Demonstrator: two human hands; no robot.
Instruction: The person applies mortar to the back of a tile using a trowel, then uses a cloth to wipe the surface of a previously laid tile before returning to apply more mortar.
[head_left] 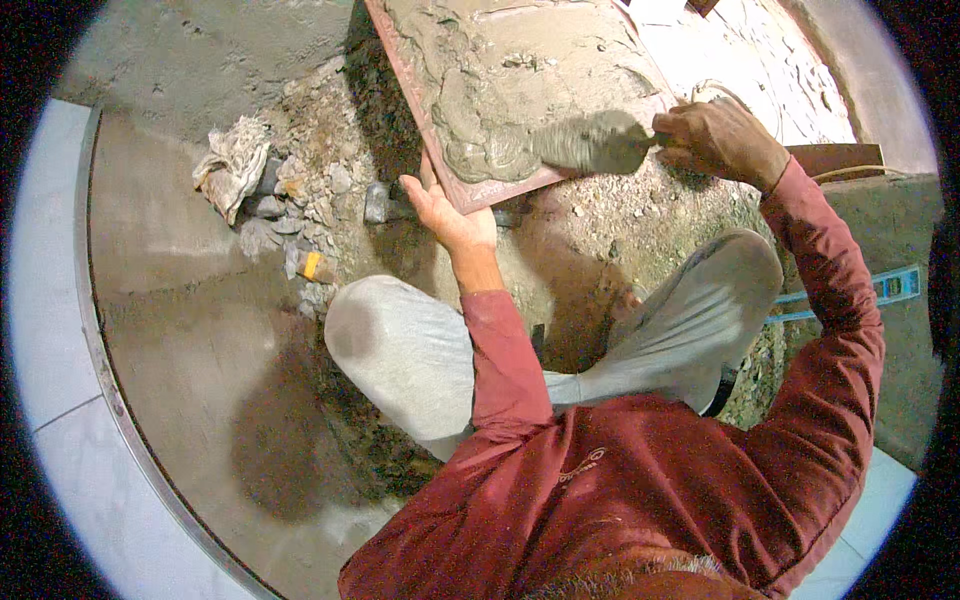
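A rectangular tile (478,194) with a reddish edge is tilted at the top middle, its back spread with wet grey mortar (500,75). My left hand (452,218) supports the tile's near corner from below, the palm under it and some fingers hidden beneath. At the tile's right edge, my right hand (722,143) is closed around a trowel, whose handle is mostly covered by the fingers. The trowel's blade (605,145) lies against the mortar near the close edge, and its outline is smeared by motion.
Between my bent knees and the tile lies rough rubble (640,210). A crumpled whitish sack (237,165) and loose stones sit to the left, near a yellow-marked piece (317,266). A blue spirit level (897,286) rests at the right. Bright white material (790,75) spreads behind my right hand.
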